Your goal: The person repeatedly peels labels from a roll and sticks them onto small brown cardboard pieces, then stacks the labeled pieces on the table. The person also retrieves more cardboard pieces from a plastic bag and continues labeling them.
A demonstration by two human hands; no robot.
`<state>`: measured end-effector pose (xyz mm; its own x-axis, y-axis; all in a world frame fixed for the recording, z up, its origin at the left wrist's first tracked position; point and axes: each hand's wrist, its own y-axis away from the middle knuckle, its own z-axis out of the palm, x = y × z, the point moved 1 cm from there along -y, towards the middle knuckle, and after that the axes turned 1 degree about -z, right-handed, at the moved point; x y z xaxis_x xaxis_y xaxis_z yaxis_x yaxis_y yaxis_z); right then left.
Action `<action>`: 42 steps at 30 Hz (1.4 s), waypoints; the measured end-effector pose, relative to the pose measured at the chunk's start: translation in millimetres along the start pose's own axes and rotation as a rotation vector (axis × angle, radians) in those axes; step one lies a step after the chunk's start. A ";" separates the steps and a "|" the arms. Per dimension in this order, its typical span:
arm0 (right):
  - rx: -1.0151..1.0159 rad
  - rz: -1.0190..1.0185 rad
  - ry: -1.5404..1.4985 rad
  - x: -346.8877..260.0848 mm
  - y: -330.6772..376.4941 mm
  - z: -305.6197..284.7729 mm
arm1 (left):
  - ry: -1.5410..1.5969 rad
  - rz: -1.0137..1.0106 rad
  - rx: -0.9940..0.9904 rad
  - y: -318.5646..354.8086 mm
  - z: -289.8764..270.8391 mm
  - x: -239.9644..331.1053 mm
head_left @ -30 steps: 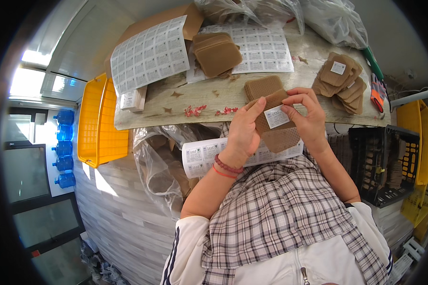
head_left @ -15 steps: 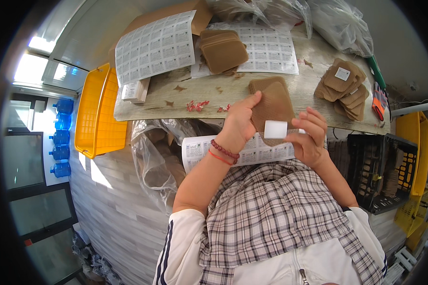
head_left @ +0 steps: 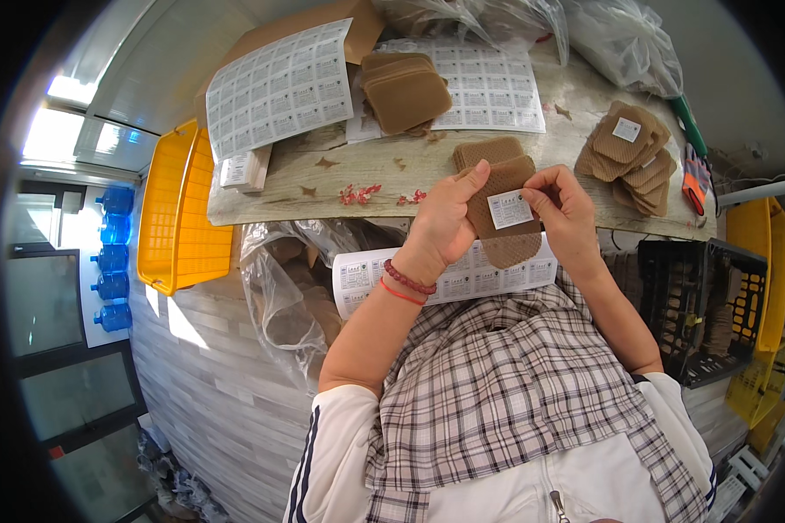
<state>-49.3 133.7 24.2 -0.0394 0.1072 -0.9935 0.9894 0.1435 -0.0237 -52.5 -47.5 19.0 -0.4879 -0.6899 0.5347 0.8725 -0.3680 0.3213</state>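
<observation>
My left hand (head_left: pixel 443 218) is closed round a few brown rounded pads (head_left: pixel 504 177) with a textured surface, its thumb on top. Against the front pad lies a white printed label (head_left: pixel 508 211). My right hand (head_left: pixel 565 213) pinches that label by its right edge. Whether the label's far side is stuck down, I cannot tell. Below the pads, across my lap, rests a curved sheet of printed labels (head_left: pixel 365 277). A pile of brown pads (head_left: pixel 609 163) sits at the right of the table, its top one bearing a label (head_left: pixel 626 130).
On the table (head_left: pixel 292 187) stand a stack of brown pads (head_left: pixel 407 98), label sheets (head_left: pixel 279 87) and a small white stack (head_left: pixel 244 170). Clear plastic bags (head_left: pixel 624 44) lie behind. A yellow basket (head_left: pixel 170 209) is at left, a black crate (head_left: pixel 702 305) at right.
The label, formerly blank side showing below the pad's middle, now lies print side up on the front pad. My right hand has moved up with it, and the pads have shifted in my left hand.
</observation>
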 end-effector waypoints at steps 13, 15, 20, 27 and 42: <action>0.072 -0.145 0.226 -7.5 -1.7 4.5 | 0.041 0.012 -0.017 -2.2 -0.7 -1.8; 0.085 -0.181 0.265 -9.0 -2.4 5.1 | -0.002 0.022 0.006 -1.9 0.0 -1.9; 0.134 -0.303 0.334 -8.5 -4.0 8.3 | -0.064 0.034 0.022 -1.8 -2.7 -3.7; 0.178 -0.479 0.465 -7.0 -5.4 11.0 | -0.098 0.035 0.043 -0.6 -0.2 -4.8; 0.183 -0.150 0.198 4.5 -5.6 -0.8 | -0.103 0.149 0.074 2.2 1.3 -12.9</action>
<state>-55.0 134.1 20.0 -0.1959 0.2904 -0.9366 0.9785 -0.0051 -0.2062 -44.3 -38.6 13.9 -0.3572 -0.6642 0.6568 0.9328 -0.2174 0.2874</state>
